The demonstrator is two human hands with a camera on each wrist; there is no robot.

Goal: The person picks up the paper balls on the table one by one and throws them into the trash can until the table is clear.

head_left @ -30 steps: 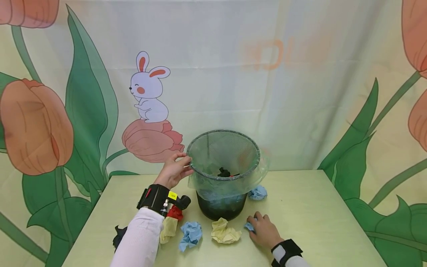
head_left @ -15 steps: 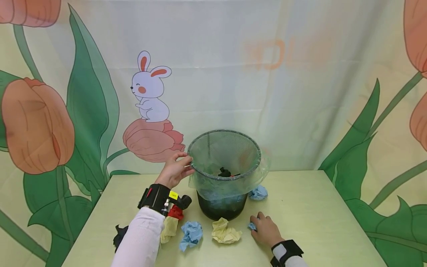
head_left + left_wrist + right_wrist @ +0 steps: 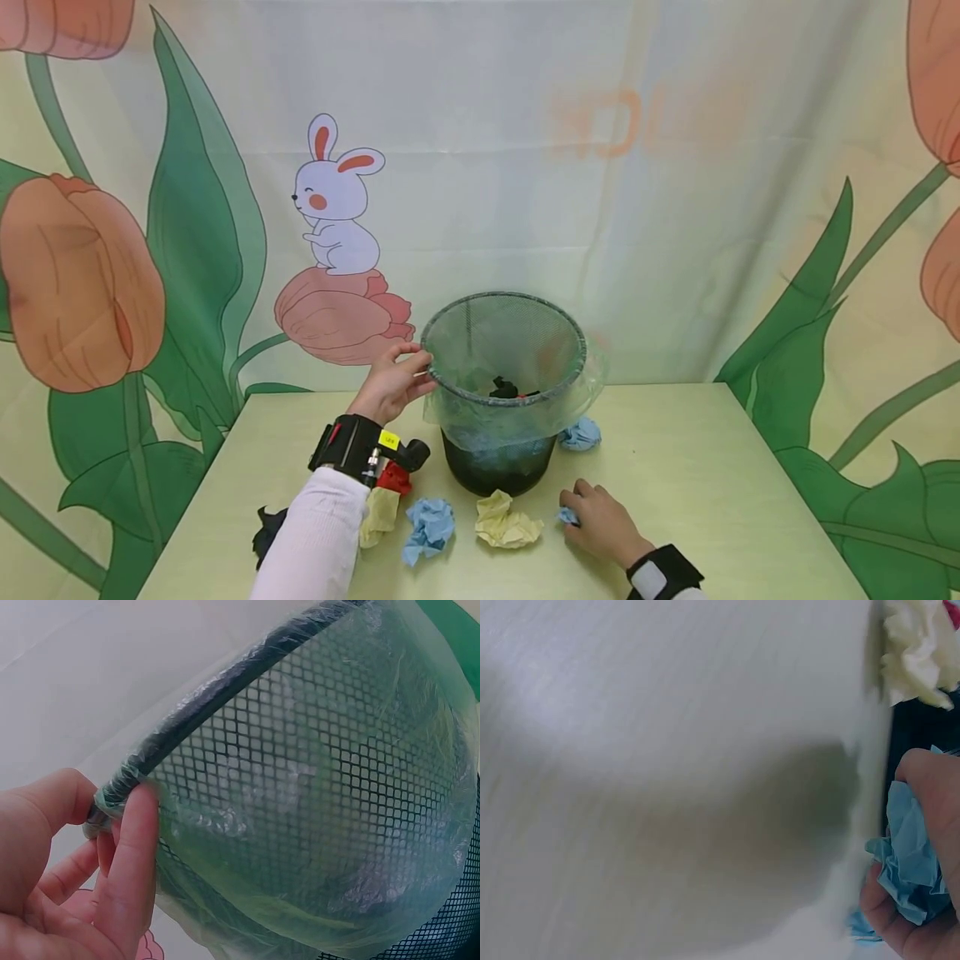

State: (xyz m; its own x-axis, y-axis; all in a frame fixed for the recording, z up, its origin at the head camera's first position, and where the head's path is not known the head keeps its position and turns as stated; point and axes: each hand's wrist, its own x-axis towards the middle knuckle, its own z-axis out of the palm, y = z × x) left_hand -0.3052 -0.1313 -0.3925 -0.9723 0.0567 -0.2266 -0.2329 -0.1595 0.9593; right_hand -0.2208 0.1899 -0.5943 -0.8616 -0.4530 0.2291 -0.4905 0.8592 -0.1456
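Note:
My left hand (image 3: pixel 392 383) pinches the left rim of a black mesh wastebasket (image 3: pixel 495 475), thumb and fingers around the edge in the left wrist view. A thin green plastic bag (image 3: pixel 300 772) lines the basket and folds down over its rim. Inside lie a black crumpled piece and a bit of red. My right hand (image 3: pixel 603 523) grips a crumpled blue paper ball (image 3: pixel 911 855) with curled fingers, to the right of the basket's base and low over the table. Most of that ball is hidden by the hand in the head view.
On the table (image 3: pixel 712 483) lie a yellow crumpled paper (image 3: pixel 506 521), a blue one (image 3: pixel 429 530), another yellow one (image 3: pixel 380 517), a red one (image 3: pixel 394 477) and a black one (image 3: pixel 267 533). A second blue ball (image 3: pixel 580 433) sits right behind the basket. A printed curtain (image 3: pixel 480 167) hangs behind.
The right hand has shifted slightly right, bringing the blue paper ball with it as its fingers draw in around it. The left hand stays at the rim.

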